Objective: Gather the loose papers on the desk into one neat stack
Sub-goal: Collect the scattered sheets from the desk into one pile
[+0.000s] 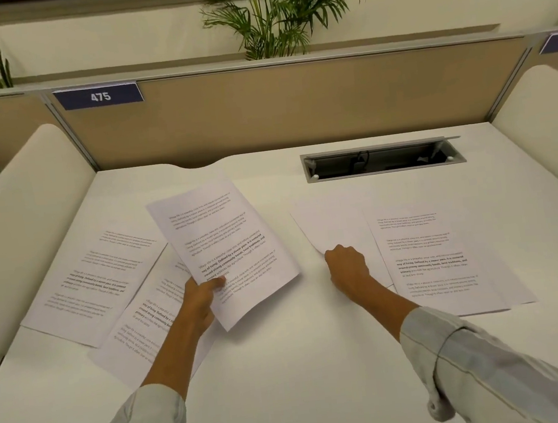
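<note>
While my left hand (200, 297) pinches a printed sheet (229, 247) by its near edge, thumb on top across the text and fingers curled beneath, that sheet stands lifted and tilted above the desk (288, 375). Its far end points away toward the partition (294, 106).

My right hand (347, 266) is curled at the near left corner of a blank sheet (334, 229), knuckles up. I see the fingertips bent down onto the paper's edge, and the corner looks slightly raised there, but I cannot tell whether the fingers have closed round it or only press on it.

Under and left of my left forearm lie two more printed pages. A far-left page (89, 283) lies flat and skewed near the desk's left side, and a lower page (145, 328) overlaps its near right corner and runs beneath my wrist. On the right, a right page (445, 262) lies flat, overlapping the blank sheet's right part; a second edge shows just under its near side, so there may be another sheet below it.

At the back right, a cable tray (382, 159) is sunk into the desk with its lid tipped up. Inside it I make out dark cables and a plug, nothing clearer. None of the papers touch it.
</note>
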Tool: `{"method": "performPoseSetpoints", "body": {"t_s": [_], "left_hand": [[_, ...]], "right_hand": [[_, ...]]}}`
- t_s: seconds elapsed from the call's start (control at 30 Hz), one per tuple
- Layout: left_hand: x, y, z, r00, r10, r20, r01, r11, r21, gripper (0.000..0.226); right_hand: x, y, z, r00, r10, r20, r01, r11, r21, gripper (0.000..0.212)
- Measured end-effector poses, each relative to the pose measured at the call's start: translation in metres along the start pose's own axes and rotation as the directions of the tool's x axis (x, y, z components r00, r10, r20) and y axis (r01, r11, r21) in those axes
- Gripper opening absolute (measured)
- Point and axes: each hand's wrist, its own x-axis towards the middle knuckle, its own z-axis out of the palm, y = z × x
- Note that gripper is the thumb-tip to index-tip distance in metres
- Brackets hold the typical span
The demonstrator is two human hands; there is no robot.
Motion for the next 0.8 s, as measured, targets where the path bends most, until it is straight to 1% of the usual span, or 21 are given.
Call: {"method": "performPoseSetpoints", "body": {"t_s": [0.07,0.13,0.2,0.23,0.33,0.37,0.4,0.47,0.5,0.53,0.57,0.63,0.67,0.73,0.8], "left_hand": [[-0.004,-0.002,0.0,1.0,-0.015,0.017,0.015,1.0,0.0,0.055],[-0.007,-0.004,0.001,0.999,-0.026,0.034,0.026,1.0,-0.004,0.055],[-0.009,-0.005,0.002,0.999,-0.029,0.043,0.029,1.0,-0.002,0.053],[-0.009,-0.005,0.002,0.999,-0.029,0.043,0.029,1.0,0.003,0.053],[-0.01,-0.006,0.003,0.997,-0.029,0.065,0.028,0.999,0.016,0.053],[-0.01,-0.007,0.004,0.997,-0.033,0.073,0.031,0.999,0.018,0.054],[-0.011,-0.007,0.005,0.996,-0.035,0.083,0.033,0.999,0.023,0.054],[-0.014,-0.007,0.009,0.993,-0.031,0.11,0.028,0.999,0.024,0.053],[-0.016,-0.007,0.011,0.991,-0.029,0.129,0.027,0.999,0.019,0.052],[-0.019,-0.007,0.014,0.988,-0.029,0.15,0.028,1.0,0.012,0.051],[-0.021,-0.006,0.017,0.984,-0.03,0.173,0.029,1.0,0.006,0.051],[-0.026,-0.006,0.023,0.972,-0.016,0.233,0.022,1.0,-0.021,0.048],[-0.029,-0.004,0.025,0.961,-0.001,0.275,0.012,0.999,-0.039,0.044],[-0.035,-0.002,0.029,0.937,0.023,0.348,-0.005,0.999,-0.053,0.033],[-0.038,-0.002,0.029,0.924,0.024,0.381,-0.008,0.999,-0.042,0.028]], "right_hand": [[0.001,0.002,-0.01,0.999,0.006,-0.04,-0.006,1.0,0.004,0.023],[0.008,0.003,-0.029,0.995,0.05,-0.09,-0.044,0.996,0.076,0.023],[0.014,0.006,-0.059,0.987,0.098,-0.126,-0.062,0.961,0.268,0.025],[0.015,0.009,-0.076,0.985,0.103,-0.14,-0.044,0.927,0.372,0.027],[0.003,0.019,-0.138,0.984,0.027,-0.177,0.079,0.82,0.566,0.024],[-0.005,0.023,-0.158,0.985,-0.005,-0.17,0.114,0.757,0.643,0.02],[-0.014,0.027,-0.177,0.988,-0.035,-0.152,0.137,0.656,0.742,0.018],[-0.027,0.034,-0.199,0.989,-0.113,-0.09,0.126,0.366,0.922,0.019],[-0.029,0.038,-0.201,0.986,-0.153,-0.063,0.097,0.225,0.969,0.021],[-0.029,0.041,-0.198,0.984,-0.172,-0.043,0.067,0.136,0.988,0.022],[-0.027,0.042,-0.191,0.985,-0.168,-0.022,0.037,0.091,0.995,0.024],[-0.021,0.041,-0.167,0.992,-0.123,0.028,-0.02,0.071,0.997,0.026],[-0.019,0.039,-0.152,0.995,-0.09,0.053,-0.044,0.092,0.995,0.027],[-0.015,0.033,-0.12,0.995,-0.022,0.098,-0.093,0.171,0.981,0.027],[-0.013,0.026,-0.093,0.989,0.03,0.147,-0.15,0.201,0.968,0.025]]}}
